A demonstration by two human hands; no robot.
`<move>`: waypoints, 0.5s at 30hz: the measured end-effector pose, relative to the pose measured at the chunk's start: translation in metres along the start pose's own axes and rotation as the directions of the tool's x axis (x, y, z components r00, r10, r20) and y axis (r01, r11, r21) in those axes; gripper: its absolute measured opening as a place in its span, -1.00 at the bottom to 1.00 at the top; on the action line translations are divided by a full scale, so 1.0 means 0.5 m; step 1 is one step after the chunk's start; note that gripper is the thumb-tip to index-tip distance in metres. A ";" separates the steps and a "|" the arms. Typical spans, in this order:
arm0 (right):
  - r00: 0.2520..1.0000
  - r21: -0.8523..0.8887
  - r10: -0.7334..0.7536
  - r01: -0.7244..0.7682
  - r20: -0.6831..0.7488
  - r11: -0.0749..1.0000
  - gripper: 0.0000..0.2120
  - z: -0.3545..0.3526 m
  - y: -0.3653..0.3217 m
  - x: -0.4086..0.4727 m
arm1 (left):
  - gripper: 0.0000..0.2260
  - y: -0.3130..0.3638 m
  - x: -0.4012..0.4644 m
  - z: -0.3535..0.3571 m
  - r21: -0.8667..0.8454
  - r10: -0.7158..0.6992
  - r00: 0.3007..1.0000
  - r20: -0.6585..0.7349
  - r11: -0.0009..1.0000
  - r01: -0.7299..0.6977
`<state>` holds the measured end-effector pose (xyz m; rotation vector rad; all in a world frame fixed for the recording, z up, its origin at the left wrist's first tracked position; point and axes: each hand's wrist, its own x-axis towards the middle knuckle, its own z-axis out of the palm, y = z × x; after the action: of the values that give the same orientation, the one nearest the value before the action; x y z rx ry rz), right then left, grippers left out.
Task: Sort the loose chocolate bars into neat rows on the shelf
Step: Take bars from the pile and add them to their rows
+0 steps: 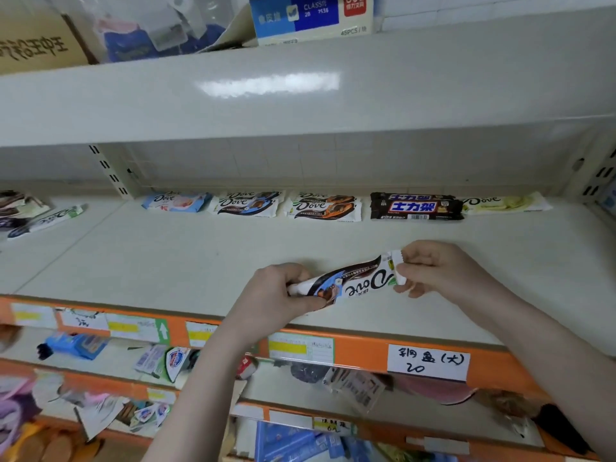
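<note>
The shelf [166, 255] fills the middle of the head view, a pale deck with an orange price rail [363, 350] along its front edge. At its back, from eleven o'clock round to one o'clock, a row is already forming against the rear wall: a blue-and-pink Dove bar [176, 201], a short stack of blue-accented Dove bars [247, 204], a stack of orange-accented Dove bars [325, 208], a black Snickers bar [416, 206] and a pale yellow Dove bar [503, 203]. At nine o'clock, at the far left of the shelf, a loose heap of bars [36, 213] lies askew, still unsorted.

Near the centre, slightly toward five o'clock, a person holds one Dove bar [353, 281] above the front of the shelf, tilted so that its right end sits higher. The left hand [276, 291] curls round the bar's lower end; the right hand [433, 268] pinches the crimped seal at the upper end. Both are closed on the wrapper, neither spread wide.

This bar looks to match the blue-accented stack at twelve o'clock, so the likely step is carrying it back there. The risks are mostly of placement. Laid down crooked, it would spoil the line. The stacks are low and glossy, so a bar pushed in from the front could slide the pile against its neighbours. A pinch on the seal alone may slip once the left hand lets go.
</note>
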<state>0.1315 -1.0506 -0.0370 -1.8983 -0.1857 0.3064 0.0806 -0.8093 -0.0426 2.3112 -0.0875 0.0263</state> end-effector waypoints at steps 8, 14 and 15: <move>0.998 0.059 -0.035 0.038 -0.043 0.998 -0.83 0.189 -0.073 0.012 | -0.68 -0.129 -0.029 -0.132 -0.040 0.059 0.997 -0.054 0.997 -0.061; 0.985 0.441 0.065 0.012 -0.159 0.898 -0.80 0.411 -0.147 0.079 | -0.71 -0.262 -0.042 -0.289 -0.078 0.071 0.990 -0.121 0.994 -0.081; 0.987 0.480 0.079 -0.004 -0.137 0.877 -0.83 0.441 -0.160 0.086 | -0.75 -0.277 -0.041 -0.307 -0.095 0.066 0.989 -0.135 0.992 -0.079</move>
<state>0.1079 -0.8131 -0.0374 -1.4232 0.0358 0.2098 0.0714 -0.6018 -0.0415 2.1985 -0.1033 0.2070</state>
